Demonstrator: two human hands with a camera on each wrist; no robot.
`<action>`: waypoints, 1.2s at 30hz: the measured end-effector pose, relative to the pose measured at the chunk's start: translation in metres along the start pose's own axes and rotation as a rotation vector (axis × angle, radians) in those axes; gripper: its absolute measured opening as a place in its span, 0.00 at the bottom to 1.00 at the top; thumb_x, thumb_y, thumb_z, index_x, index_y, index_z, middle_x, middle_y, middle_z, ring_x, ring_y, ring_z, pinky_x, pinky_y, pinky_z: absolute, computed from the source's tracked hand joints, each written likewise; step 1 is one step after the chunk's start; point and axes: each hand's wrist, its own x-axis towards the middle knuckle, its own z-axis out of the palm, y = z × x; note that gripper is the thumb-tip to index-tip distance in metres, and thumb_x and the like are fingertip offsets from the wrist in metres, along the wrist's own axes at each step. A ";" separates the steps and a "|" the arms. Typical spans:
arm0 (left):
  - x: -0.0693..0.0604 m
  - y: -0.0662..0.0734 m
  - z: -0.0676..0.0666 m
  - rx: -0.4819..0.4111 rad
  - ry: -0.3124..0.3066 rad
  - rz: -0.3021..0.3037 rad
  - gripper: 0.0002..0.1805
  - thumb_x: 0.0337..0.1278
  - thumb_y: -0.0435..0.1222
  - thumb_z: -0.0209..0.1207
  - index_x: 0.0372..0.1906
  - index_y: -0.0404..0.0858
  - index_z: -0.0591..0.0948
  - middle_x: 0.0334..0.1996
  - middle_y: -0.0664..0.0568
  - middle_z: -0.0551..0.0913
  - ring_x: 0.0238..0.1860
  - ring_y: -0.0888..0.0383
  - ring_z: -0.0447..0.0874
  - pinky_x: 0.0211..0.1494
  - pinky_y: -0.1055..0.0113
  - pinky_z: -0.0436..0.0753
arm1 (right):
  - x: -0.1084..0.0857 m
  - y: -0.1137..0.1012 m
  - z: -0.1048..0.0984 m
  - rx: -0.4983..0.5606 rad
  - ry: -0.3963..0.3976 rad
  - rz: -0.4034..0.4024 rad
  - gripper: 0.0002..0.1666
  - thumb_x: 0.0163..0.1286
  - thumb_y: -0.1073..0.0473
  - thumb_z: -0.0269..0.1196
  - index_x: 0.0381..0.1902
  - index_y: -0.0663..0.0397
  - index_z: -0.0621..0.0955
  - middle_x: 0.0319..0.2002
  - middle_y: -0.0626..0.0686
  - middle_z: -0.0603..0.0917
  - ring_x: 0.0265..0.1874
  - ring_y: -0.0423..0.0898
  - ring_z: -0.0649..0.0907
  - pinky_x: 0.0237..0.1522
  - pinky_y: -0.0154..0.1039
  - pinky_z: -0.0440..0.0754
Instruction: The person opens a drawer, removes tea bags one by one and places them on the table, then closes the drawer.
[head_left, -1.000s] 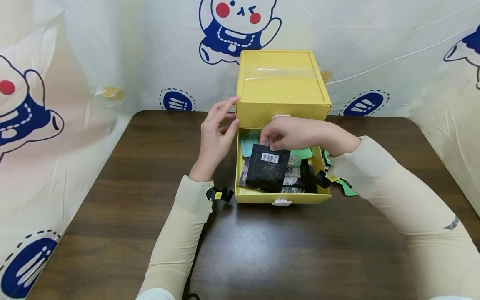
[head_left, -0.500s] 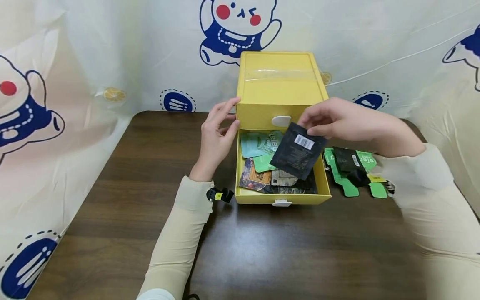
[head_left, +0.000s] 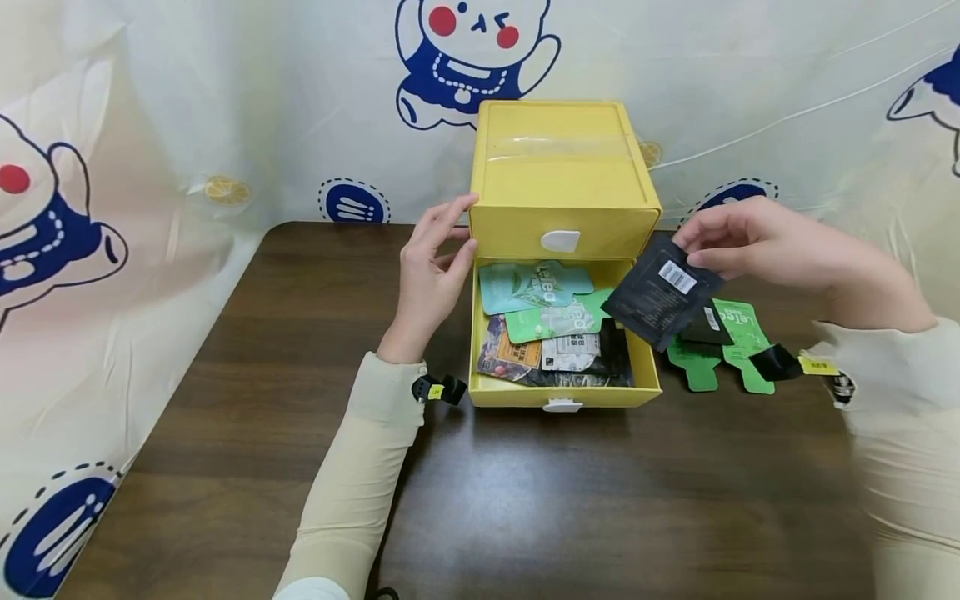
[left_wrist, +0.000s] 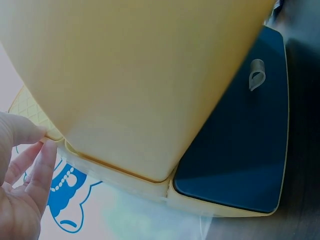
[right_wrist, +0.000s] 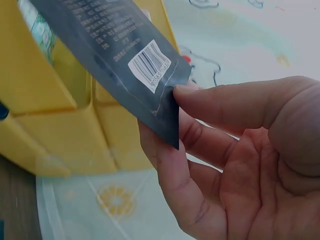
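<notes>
My right hand [head_left: 757, 242] pinches one edge of a flat black sachet [head_left: 663, 292] with a white barcode label; in the right wrist view the sachet [right_wrist: 117, 60] hangs between thumb and fingertips. It is held in the air by the right side of a yellow drawer box [head_left: 566, 154]. The lower drawer [head_left: 487, 392] is pulled out and holds a pale blue packet [head_left: 517, 287], a green packet [head_left: 555, 321], and several dark and printed sachets. My left hand [head_left: 431, 275] touches the box's left front corner with thumb and fingertips, also seen near the box edge in the left wrist view.
Right of the drawer, green packets [head_left: 742, 333] and a black sachet [head_left: 705, 325] lie on the brown wooden table [head_left: 525, 508]. Behind stands a white curtain [head_left: 300, 100] with cartoon prints. The upper drawer, with a white pull tab [head_left: 561, 241], is closed.
My right hand has lifted the black sachet out of the drawer and carried it to the right, over the green packets. The left hand has stayed at the box corner.
</notes>
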 end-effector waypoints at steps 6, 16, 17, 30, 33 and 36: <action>0.000 0.000 0.001 -0.003 0.001 0.000 0.25 0.64 0.26 0.60 0.65 0.40 0.77 0.58 0.43 0.77 0.49 0.51 0.85 0.45 0.55 0.89 | -0.009 0.030 -0.006 -0.009 0.032 0.004 0.08 0.74 0.67 0.56 0.48 0.62 0.79 0.36 0.46 0.86 0.31 0.45 0.84 0.33 0.31 0.83; 0.000 0.002 0.001 -0.002 -0.002 -0.016 0.25 0.64 0.26 0.59 0.65 0.41 0.77 0.59 0.44 0.77 0.49 0.52 0.84 0.46 0.56 0.89 | -0.019 0.099 -0.003 0.108 -0.081 -0.033 0.08 0.74 0.71 0.53 0.46 0.63 0.78 0.36 0.41 0.86 0.32 0.40 0.86 0.36 0.32 0.87; 0.000 0.001 0.001 -0.002 -0.002 -0.015 0.25 0.64 0.26 0.59 0.65 0.41 0.77 0.59 0.44 0.77 0.49 0.52 0.84 0.46 0.56 0.90 | -0.020 0.105 -0.001 0.128 -0.103 -0.042 0.08 0.74 0.72 0.52 0.46 0.65 0.78 0.35 0.41 0.86 0.32 0.40 0.86 0.36 0.32 0.87; 0.000 0.001 0.002 -0.023 -0.008 -0.002 0.25 0.64 0.26 0.59 0.65 0.39 0.76 0.59 0.44 0.77 0.49 0.51 0.84 0.46 0.56 0.89 | -0.020 0.151 0.036 0.067 -0.134 0.215 0.10 0.74 0.70 0.53 0.48 0.74 0.75 0.34 0.49 0.80 0.30 0.39 0.78 0.32 0.34 0.82; -0.001 0.001 0.002 -0.026 -0.008 -0.005 0.25 0.64 0.26 0.59 0.65 0.39 0.77 0.59 0.44 0.77 0.49 0.52 0.84 0.46 0.57 0.89 | -0.018 0.149 0.038 0.002 -0.114 0.232 0.11 0.74 0.70 0.53 0.50 0.73 0.76 0.36 0.53 0.81 0.31 0.39 0.78 0.32 0.35 0.81; -0.001 0.001 0.002 -0.023 0.000 -0.005 0.24 0.64 0.26 0.59 0.65 0.39 0.77 0.59 0.44 0.77 0.49 0.52 0.84 0.46 0.58 0.89 | -0.015 0.145 0.036 -0.074 -0.110 0.239 0.12 0.74 0.68 0.53 0.50 0.72 0.77 0.35 0.54 0.82 0.31 0.40 0.79 0.32 0.37 0.82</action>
